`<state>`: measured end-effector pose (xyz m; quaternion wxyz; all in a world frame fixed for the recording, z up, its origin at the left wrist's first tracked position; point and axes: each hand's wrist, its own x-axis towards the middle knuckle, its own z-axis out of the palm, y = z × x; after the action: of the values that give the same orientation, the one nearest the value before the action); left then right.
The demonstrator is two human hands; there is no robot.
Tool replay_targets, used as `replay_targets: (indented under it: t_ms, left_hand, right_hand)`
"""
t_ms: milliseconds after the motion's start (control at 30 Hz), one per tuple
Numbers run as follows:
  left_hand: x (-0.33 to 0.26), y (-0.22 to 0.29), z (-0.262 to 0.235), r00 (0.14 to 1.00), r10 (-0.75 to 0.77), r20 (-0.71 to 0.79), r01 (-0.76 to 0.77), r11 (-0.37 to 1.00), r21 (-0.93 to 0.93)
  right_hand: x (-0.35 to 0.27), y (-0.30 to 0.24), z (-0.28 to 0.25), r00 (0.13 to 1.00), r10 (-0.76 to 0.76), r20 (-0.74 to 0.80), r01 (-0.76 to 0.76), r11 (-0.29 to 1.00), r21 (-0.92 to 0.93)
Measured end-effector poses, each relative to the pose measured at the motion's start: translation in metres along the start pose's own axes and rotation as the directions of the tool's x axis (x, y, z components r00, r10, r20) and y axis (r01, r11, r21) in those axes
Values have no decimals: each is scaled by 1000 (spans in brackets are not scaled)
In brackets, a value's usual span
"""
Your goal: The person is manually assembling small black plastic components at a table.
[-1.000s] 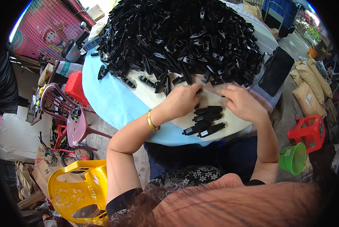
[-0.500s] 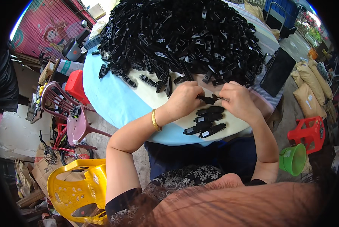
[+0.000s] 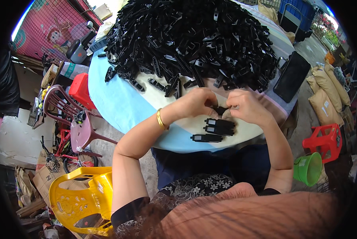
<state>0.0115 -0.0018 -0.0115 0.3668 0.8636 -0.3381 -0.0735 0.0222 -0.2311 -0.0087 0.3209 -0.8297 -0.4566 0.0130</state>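
Note:
A big heap of black plastic parts [image 3: 190, 44] covers the far side of a round table [image 3: 118, 107] with a blue and cream cloth. My left hand [image 3: 198, 102] and my right hand [image 3: 244, 105] meet over the near edge, both pinching one small black plastic part [image 3: 220, 109] between them. My left wrist wears a gold bangle [image 3: 160, 119]. Just below my hands three finished black pieces [image 3: 216, 129] lie side by side on the cloth.
A black flat case [image 3: 292, 75] lies at the table's right edge. A yellow plastic chair [image 3: 81, 199] and a maroon chair [image 3: 73, 123] stand on the left, a red stool [image 3: 325, 139] and green bucket [image 3: 308, 169] on the right. Tan sacks [image 3: 325, 95] sit beyond.
My hands have drawn closer together around the small black part and shifted slightly toward me. The row of pieces on the cloth has stayed put.

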Motion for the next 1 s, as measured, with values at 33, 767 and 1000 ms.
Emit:
replay_targets:
  t_ms: [33, 767, 1000]
  left_hand:
    - [-1, 2, -9, 1000, -1, 21, 2, 1000, -14]
    - [10, -9, 15, 953, 181, -245, -94, 940, 328]
    - [-5, -3, -6, 990, -126, -63, 134, 980, 145]
  right_hand:
    - [1, 2, 0, 1000, -1, 0, 1, 1000, -1]
    - [1, 10, 8, 884, 456, -101, -304, 726, 617]
    - [4, 8, 17, 912, 409, 3, -284, 628, 725]
